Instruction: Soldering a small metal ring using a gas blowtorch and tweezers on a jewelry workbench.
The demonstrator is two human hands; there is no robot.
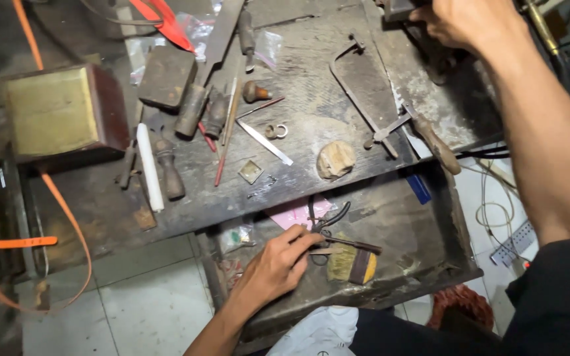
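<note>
Left hand: seen at 6 o'clock in the open drawer; fingertips are pinched together on the handles of small dark pliers.
Pliers: lying in the drawer at 1 o'clock from the left hand, handles toward the fingers, partly over a pink paper.
Brush: a short flat brush with yellowish bristles, just beside the left fingertips at 3 o'clock, resting on the drawer floor.
Right hand: raised at 1 o'clock of the frame, closed around a dark object at the top edge; what is gripped cannot be told, as it is mostly cut off.
Saw frame: laid on the bench at 7 o'clock from the right hand, its wooden handle near the bench edge.
Wood lump: a pale chunk at the bench edge, at 12 o'clock from the pliers.
Bench centre: a small metal ring, a flat steel strip and a square metal piece lie near each other.
Bench left: a white rod, wooden-handled tools and a dark block are seen at 10 o'clock from the left hand.
Far left: a wooden box with an orange strap looped below it.
</note>
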